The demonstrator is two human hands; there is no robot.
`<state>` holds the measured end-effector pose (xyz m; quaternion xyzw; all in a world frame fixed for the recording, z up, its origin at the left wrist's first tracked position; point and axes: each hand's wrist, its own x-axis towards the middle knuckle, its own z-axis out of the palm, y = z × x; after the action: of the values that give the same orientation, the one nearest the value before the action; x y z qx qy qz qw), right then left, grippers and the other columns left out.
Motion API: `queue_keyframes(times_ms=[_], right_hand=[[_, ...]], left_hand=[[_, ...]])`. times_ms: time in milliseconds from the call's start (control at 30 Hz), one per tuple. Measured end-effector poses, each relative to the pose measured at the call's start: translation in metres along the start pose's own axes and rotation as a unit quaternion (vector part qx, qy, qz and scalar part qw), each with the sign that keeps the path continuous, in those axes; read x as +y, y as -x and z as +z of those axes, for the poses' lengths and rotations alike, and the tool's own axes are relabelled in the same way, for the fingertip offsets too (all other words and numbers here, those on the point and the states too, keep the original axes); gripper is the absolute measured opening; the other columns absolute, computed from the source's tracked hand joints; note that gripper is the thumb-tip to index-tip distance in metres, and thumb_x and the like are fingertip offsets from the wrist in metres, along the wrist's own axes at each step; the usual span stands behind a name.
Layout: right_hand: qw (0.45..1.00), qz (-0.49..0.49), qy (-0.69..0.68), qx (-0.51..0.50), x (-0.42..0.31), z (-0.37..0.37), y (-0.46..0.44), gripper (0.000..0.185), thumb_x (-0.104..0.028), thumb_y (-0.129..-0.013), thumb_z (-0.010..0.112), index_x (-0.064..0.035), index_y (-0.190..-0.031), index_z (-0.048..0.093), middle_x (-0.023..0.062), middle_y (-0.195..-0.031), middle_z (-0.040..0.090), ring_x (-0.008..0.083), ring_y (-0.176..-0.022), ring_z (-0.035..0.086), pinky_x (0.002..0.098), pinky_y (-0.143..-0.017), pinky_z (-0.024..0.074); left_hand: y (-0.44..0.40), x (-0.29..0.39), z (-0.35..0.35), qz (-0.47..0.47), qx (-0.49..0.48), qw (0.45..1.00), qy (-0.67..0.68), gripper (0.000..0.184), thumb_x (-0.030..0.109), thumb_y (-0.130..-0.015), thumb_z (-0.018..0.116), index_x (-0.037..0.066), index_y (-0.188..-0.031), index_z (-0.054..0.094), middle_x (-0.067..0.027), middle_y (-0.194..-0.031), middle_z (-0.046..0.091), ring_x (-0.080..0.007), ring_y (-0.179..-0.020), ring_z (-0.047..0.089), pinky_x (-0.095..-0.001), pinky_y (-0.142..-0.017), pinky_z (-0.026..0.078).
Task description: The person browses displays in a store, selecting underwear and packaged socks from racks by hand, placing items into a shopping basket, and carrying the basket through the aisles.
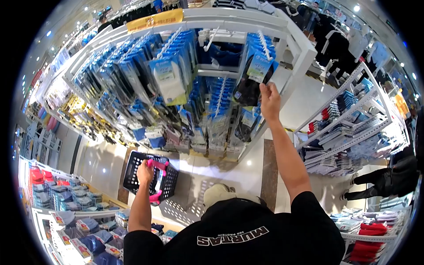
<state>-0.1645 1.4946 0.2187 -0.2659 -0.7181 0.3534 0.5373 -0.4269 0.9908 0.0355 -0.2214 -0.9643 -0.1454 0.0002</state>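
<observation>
Packet of dark fabric in clear plastic, topped by a blue-and-green card (249,90), hanging at the front of a white metal hook (265,47) on a tall white rack (304,62), left of right grip (270,98). Touched by fingertips along the lower right edge; cannot tell whether pinched or merely steadied. Card end upward at the hook, dark end downward, broad face outward; long axis near upright, leaning slightly down-left. With left grip (144,172), clenched around a pink plastic handle (160,165), holding a black perforated basket (169,182).
</observation>
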Motion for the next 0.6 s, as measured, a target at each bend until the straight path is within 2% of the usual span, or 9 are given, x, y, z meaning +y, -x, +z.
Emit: queue_keyframes(times_ms=[67, 133, 200, 267, 367, 467, 600], right_hand=[[1.0, -0.023, 0.006, -0.018, 0.009, -0.003, -0.002, 0.029, -0.03, -0.101, 0.063, -0.002, -0.095, 0.056, -0.0008, -0.07, 0.05, 0.0075, -0.06, 0.047, 0.0259, -0.055, 0.0416], [1.0, -0.02, -0.002, -0.023, 0.0, -0.006, 0.0, 0.028, -0.029, -0.102, 0.063, -0.0012, -0.099, 0.057, -0.0011, -0.071, 0.051, 0.0067, -0.06, 0.047, 0.025, -0.055, 0.0415], [1.0, -0.008, -0.006, -0.03, -0.004, -0.009, 0.001, 0.028, -0.029, -0.102, 0.063, -0.0016, -0.1, 0.057, -0.0014, -0.072, 0.051, 0.006, -0.061, 0.047, 0.0246, -0.055, 0.0412], [0.999, -0.013, -0.019, -0.027, 0.0, -0.012, 0.002, 0.028, -0.03, -0.102, 0.063, -0.0025, -0.099, 0.058, -0.0026, -0.073, 0.05, 0.005, -0.062, 0.045, 0.0239, -0.054, 0.039], [1.0, -0.012, -0.019, -0.02, -0.005, -0.014, 0.002, 0.029, -0.031, -0.101, 0.064, -0.0027, -0.099, 0.058, -0.004, -0.072, 0.046, 0.0041, -0.062, 0.041, 0.0228, -0.054, 0.0367], [0.998, 0.038, 0.005, -0.047, 0.0, -0.02, 0.001, 0.036, -0.033, -0.097, 0.068, 0.0013, -0.107, 0.062, 0.0034, -0.076, 0.058, 0.0132, -0.068, 0.052, 0.0296, -0.066, 0.0445], [0.996, 0.034, 0.051, -0.059, 0.006, -0.013, 0.019, 0.034, -0.028, -0.093, 0.07, 0.0009, -0.108, 0.061, 0.0062, -0.084, 0.065, 0.018, -0.075, 0.062, 0.0332, -0.073, 0.0496]], left_hand=[[0.001, 0.002, -0.005, -0.014, -0.002, 1.0, 0.004, 0.03, 0.024, -0.083, 0.075, 0.01, -0.109, 0.068, -0.0184, -0.097, 0.072, -0.0392, -0.094, 0.069, -0.0476, -0.081, 0.055], [-0.002, -0.003, -0.003, 0.012, 0.016, 1.0, -0.003, 0.03, 0.025, -0.083, 0.075, 0.01, -0.109, 0.068, -0.0178, -0.096, 0.072, -0.038, -0.093, 0.069, -0.0471, -0.081, 0.055], [-0.001, 0.002, -0.008, -0.018, -0.008, 1.0, 0.01, 0.032, 0.025, -0.083, 0.074, 0.01, -0.11, 0.069, -0.0183, -0.097, 0.072, -0.0372, -0.094, 0.069, -0.0467, -0.084, 0.054], [0.0, -0.009, -0.001, 0.021, 0.019, 0.999, -0.017, 0.032, 0.024, -0.082, 0.075, 0.011, -0.111, 0.069, -0.0186, -0.099, 0.072, -0.037, -0.096, 0.069, -0.0465, -0.085, 0.054], [0.002, -0.001, -0.011, -0.015, -0.012, 1.0, 0.001, 0.034, 0.024, -0.08, 0.076, 0.011, -0.111, 0.069, -0.0182, -0.1, 0.072, -0.0373, -0.096, 0.069, -0.046, -0.086, 0.054], [0.003, -0.002, -0.005, -0.03, -0.008, 0.999, 0.026, 0.034, 0.023, -0.078, 0.075, 0.01, -0.11, 0.07, -0.0177, -0.099, 0.072, -0.0379, -0.095, 0.069, -0.0466, -0.086, 0.054], [0.005, -0.002, 0.002, -0.037, -0.003, 0.998, 0.046, 0.034, 0.023, -0.078, 0.072, 0.009, -0.109, 0.071, -0.0199, -0.098, 0.072, -0.0388, -0.095, 0.069, -0.0468, -0.086, 0.054]])
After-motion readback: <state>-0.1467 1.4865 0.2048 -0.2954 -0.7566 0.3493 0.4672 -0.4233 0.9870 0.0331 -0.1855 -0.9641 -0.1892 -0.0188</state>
